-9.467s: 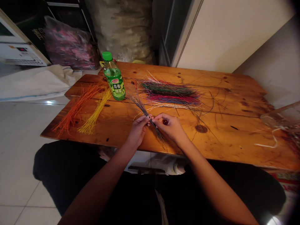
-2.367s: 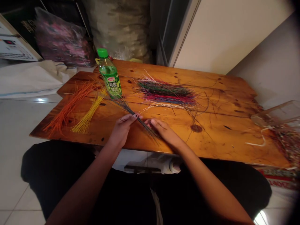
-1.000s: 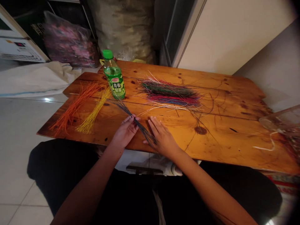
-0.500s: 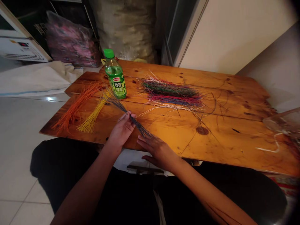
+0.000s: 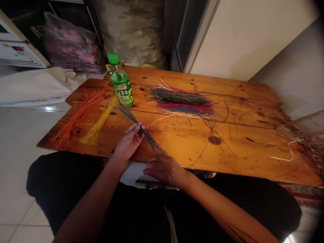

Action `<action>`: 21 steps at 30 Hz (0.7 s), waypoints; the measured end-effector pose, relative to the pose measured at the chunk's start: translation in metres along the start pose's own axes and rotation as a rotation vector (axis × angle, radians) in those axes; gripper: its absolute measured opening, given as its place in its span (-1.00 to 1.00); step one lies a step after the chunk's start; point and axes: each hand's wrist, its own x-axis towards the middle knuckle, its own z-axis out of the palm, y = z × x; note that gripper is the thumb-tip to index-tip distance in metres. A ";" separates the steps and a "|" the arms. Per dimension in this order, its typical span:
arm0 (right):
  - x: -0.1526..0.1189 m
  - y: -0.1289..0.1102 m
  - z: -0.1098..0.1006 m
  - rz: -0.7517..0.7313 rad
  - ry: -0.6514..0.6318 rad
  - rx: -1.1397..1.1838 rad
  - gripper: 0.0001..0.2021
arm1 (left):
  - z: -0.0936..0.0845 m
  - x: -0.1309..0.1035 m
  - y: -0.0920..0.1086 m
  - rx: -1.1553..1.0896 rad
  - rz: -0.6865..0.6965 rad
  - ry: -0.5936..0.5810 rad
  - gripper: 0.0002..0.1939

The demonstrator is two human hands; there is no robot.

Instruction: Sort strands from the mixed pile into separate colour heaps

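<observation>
My left hand [image 5: 131, 140] pinches a bundle of thin dark grey strands [image 5: 150, 139] near its middle, above the table's front edge. The bundle slants from upper left to lower right, its ends fanning out. At the lower right end is my right hand [image 5: 164, 170], its fingers curled together; whether they grip any strand tips is hidden. An orange bundle [image 5: 78, 118] and a yellow bundle [image 5: 100, 123] lie to the left on the wooden table [image 5: 177, 141]. Green, red, blue and pale strands [image 5: 183, 99] lie in a pile beyond my hands.
A green-capped bottle [image 5: 122, 86] stands behind the yellow bundle. Loose dark strands lie right of the pile, with a white strip [image 5: 286, 158] near the right end. A plastic bag with pink contents [image 5: 73, 47] and a large sack [image 5: 131, 30] are behind the table.
My right hand has moved down, away from the bundle's middle, and its fingers have curled in. The bundle's lower end is more exposed and spread. The view has shifted slightly.
</observation>
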 end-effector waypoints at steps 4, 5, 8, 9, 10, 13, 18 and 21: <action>0.018 -0.025 -0.042 0.011 0.151 0.296 -0.87 | 0.001 0.000 0.005 -0.016 -0.028 -0.006 -0.84; 0.022 -0.030 -0.053 0.031 0.206 0.404 -0.88 | 0.001 0.000 0.006 -0.032 -0.041 0.004 -0.83; 0.028 -0.033 -0.078 0.289 0.423 0.667 -0.94 | 0.000 -0.002 0.007 -0.010 -0.096 0.007 -0.85; 0.028 -0.030 -0.083 0.401 0.522 0.751 -0.96 | 0.000 -0.003 0.006 0.030 -0.129 -0.015 -0.87; 0.029 -0.025 -0.087 0.515 0.616 0.830 -0.97 | 0.001 -0.004 0.005 0.081 -0.171 -0.046 -0.90; 0.029 -0.001 -0.090 0.807 0.740 0.985 -0.96 | 0.005 -0.011 -0.004 0.249 -0.313 -0.171 -0.98; 0.027 0.031 -0.073 1.006 0.694 1.022 -0.87 | 0.014 -0.022 -0.022 0.400 -0.469 -0.345 -0.83; 0.025 0.039 -0.062 1.057 0.720 1.030 -0.85 | 0.013 -0.023 -0.029 0.442 -0.515 -0.381 -0.79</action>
